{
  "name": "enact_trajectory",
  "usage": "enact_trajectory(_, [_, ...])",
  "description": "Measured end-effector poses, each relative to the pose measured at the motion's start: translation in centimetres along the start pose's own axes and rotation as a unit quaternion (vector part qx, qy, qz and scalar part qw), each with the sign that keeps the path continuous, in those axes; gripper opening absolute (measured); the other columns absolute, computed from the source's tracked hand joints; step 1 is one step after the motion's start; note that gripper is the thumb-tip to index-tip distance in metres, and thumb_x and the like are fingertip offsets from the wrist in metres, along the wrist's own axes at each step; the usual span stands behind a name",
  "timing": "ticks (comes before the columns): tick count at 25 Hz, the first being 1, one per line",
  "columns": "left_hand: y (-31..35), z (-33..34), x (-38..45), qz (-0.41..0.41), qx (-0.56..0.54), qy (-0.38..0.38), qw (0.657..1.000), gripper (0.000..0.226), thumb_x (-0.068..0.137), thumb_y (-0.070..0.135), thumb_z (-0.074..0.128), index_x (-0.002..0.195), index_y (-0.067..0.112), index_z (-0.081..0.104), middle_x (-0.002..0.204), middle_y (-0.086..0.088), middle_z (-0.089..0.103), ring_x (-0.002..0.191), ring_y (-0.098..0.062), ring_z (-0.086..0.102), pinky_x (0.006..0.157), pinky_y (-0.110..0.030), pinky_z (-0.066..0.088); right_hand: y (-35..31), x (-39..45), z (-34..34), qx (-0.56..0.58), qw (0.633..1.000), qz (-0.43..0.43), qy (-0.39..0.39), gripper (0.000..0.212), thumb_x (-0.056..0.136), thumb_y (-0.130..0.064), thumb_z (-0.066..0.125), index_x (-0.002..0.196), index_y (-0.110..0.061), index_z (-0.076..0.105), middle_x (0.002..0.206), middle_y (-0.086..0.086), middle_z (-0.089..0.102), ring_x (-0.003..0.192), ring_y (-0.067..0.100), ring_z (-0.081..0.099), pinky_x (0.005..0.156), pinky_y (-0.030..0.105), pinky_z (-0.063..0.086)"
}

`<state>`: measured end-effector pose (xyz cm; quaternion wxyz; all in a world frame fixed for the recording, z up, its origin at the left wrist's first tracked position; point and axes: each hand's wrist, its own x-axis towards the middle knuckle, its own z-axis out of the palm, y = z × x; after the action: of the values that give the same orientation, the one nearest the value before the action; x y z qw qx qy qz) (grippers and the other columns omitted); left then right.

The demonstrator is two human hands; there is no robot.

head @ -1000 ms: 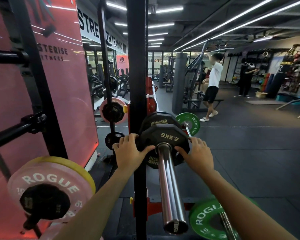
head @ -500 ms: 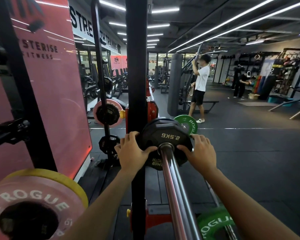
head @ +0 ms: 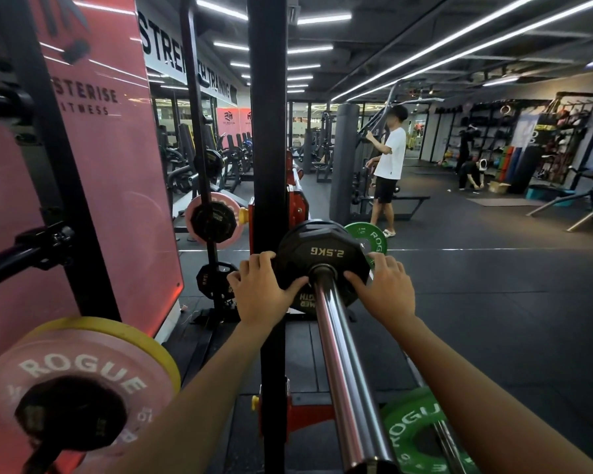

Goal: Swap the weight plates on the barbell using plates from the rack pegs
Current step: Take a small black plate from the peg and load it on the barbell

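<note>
The pink plate [head: 79, 378] hung on a rack peg left of the barbell sleeve [head: 343, 364]. The left hand [head: 261, 289] and right hand [head: 382, 289] gripped opposite edges of the black plate [head: 322, 261], seated on that sleeve.

both hands on black 2.5kg plate [head: 323, 260] on barbell sleeve [head: 343, 357]: left hand [head: 262, 291] grips left edge, right hand [head: 381, 289] grips right edge, thumbs on its face. pink rogue plate [head: 79, 378] on rack peg at lower left, green plate [head: 421, 436] lower right.
</note>
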<state>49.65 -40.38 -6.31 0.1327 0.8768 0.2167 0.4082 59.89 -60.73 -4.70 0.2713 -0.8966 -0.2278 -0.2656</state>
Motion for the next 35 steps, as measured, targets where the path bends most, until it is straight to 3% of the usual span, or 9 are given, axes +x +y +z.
enact_trajectory(12, [3.2, -8.8, -6.6, 0.047, -0.007, 0.04, 0.998, 0.07, 0.078, 0.07, 0.062, 0.125, 0.019, 0.054, 0.123, -0.003, 0.057, 0.117, -0.027, 0.049, 0.096, -0.048, 0.04, -0.5, -6.8, -7.9, -0.007, 0.998, -0.062, -0.005, 0.06, 0.089, -0.06, 0.051, 0.129, -0.015, 0.051, 0.12, 0.011, 0.059, 0.113, 0.029, 0.053, 0.09, 0.043, 0.047])
enact_trajectory(23, [6.1, -17.5, -20.4, 0.017, 0.018, 0.0, 1.0, 0.063, 0.079, 0.065, 0.063, 0.124, 0.022, 0.054, 0.122, -0.001, 0.056, 0.114, -0.024, 0.049, 0.093, -0.044, 0.037, -1.2, -19.4, -15.7, 0.019, 0.996, -0.089, -0.012, 0.057, 0.091, -0.057, 0.049, 0.129, -0.015, 0.051, 0.12, 0.011, 0.06, 0.109, 0.031, 0.055, 0.085, 0.046, 0.048])
enact_trajectory(35, [8.0, -24.7, -24.5, 0.086, 0.009, 0.001, 0.996, 0.062, 0.081, 0.068, 0.044, 0.121, 0.022, 0.057, 0.115, 0.001, 0.058, 0.11, -0.024, 0.05, 0.091, -0.045, 0.04, -5.0, -26.5, -22.2, -0.018, 0.998, -0.064, 0.014, 0.058, 0.091, -0.06, 0.047, 0.131, -0.018, 0.051, 0.124, 0.008, 0.059, 0.115, 0.027, 0.053, 0.092, 0.045, 0.045])
